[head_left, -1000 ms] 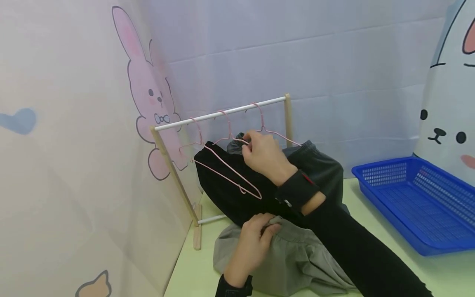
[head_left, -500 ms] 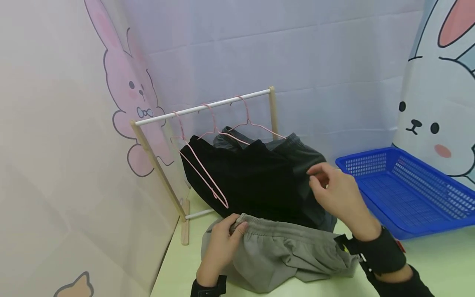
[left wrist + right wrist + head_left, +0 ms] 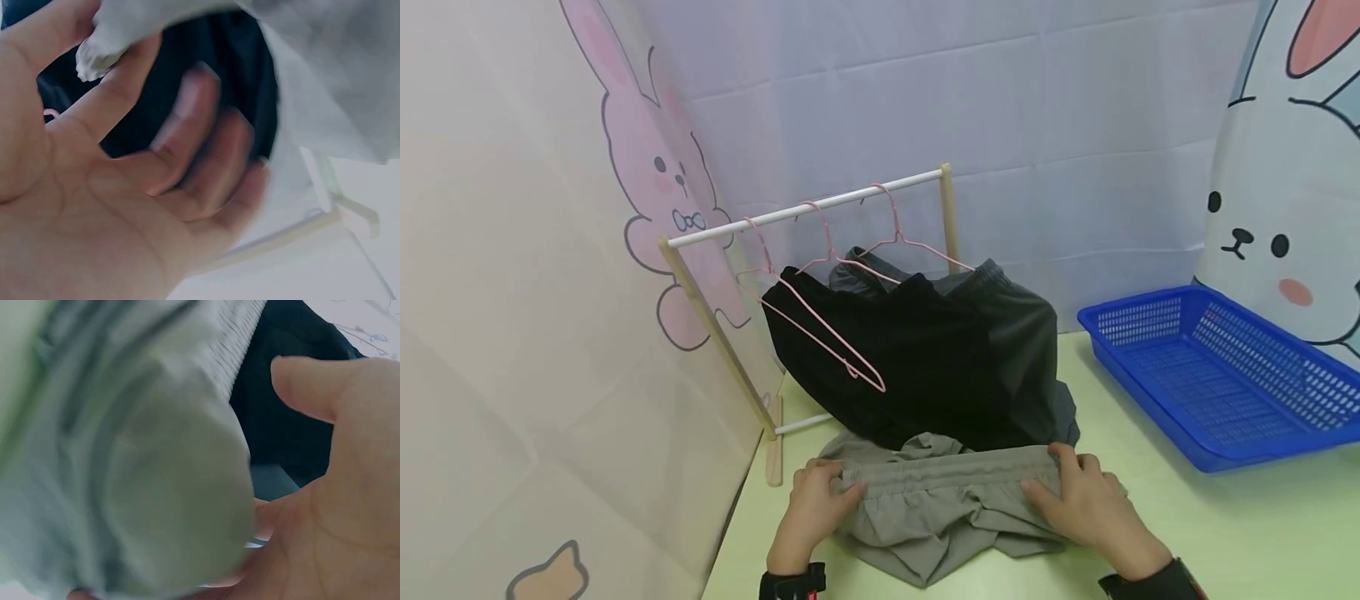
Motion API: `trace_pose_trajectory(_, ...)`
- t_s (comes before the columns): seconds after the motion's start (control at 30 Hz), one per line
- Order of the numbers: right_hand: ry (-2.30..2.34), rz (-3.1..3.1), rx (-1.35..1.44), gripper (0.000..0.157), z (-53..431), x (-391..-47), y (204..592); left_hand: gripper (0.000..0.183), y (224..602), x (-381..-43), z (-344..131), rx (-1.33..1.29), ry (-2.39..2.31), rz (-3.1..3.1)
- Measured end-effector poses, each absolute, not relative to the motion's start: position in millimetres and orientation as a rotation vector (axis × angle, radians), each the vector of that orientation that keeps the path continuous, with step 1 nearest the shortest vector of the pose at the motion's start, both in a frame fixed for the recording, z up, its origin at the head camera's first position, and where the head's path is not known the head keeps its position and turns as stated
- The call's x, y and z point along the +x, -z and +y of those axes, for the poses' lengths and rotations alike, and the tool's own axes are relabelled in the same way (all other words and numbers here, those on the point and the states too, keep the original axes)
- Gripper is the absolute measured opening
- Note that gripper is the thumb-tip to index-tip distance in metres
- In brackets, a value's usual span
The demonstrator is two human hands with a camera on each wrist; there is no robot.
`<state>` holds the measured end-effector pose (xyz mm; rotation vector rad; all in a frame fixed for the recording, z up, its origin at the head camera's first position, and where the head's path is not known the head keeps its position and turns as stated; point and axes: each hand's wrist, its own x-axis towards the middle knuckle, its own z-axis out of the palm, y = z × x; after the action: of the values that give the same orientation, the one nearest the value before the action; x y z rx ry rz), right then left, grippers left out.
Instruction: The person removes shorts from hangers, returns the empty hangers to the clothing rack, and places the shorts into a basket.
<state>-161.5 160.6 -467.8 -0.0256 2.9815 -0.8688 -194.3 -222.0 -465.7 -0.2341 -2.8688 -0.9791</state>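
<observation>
Pinching one end of a gathered waistband [image 3: 940, 475] in the head view, the left hand [image 3: 812, 504] is holding a grey-green garment [image 3: 925, 525]; the right hand [image 3: 1086, 500] is touching the other end. The garment is resting on the pale green table [image 3: 1210, 533], just before a rack [image 3: 715, 335] where black [image 3: 940, 367] and dark grey clothes [image 3: 1033, 333] are hanging from pink hangers [image 3: 940, 249]. A blue basket [image 3: 1157, 408] is standing to the right. In the left wrist view, thumb and forefinger are nipping the cloth. In the right wrist view, the thumb is sitting wide, clear of the cloth, and fingers are lying partly hidden behind it.
</observation>
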Motion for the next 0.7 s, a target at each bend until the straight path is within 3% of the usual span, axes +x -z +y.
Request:
trace_pose_trajectory(0.13, 0.839, 2.926, -0.015, 0.100, 156, -158, 484, 0.042, 479, -198, -227, -0.170, 1.036, -2.950)
trace_pose_trajectory(0.23, 0.803, 2.940, -0.022, 0.102, 153, -156, 493, 0.040, 489, -201, -231, -0.191, 1.058, -2.983)
trace_pose_trajectory(0.47, 0.767, 2.989, -0.054, 0.085, 145, -150, 505, 0.021, 508, -204, -237, -0.303, 1.074, -3.023)
trace_pose_trajectory(0.57, 0.821, 2.968, -0.074, 0.074, 143, -148, 507, 0.025, 508, -200, -235, -0.321, 1.149, -3.023)
trace_pose_trajectory(0.7, 0.929, 2.936, -0.075, 0.060, 141, -144, 505, 0.049, 504, -191, -228, -0.287, 1.241, -3.053)
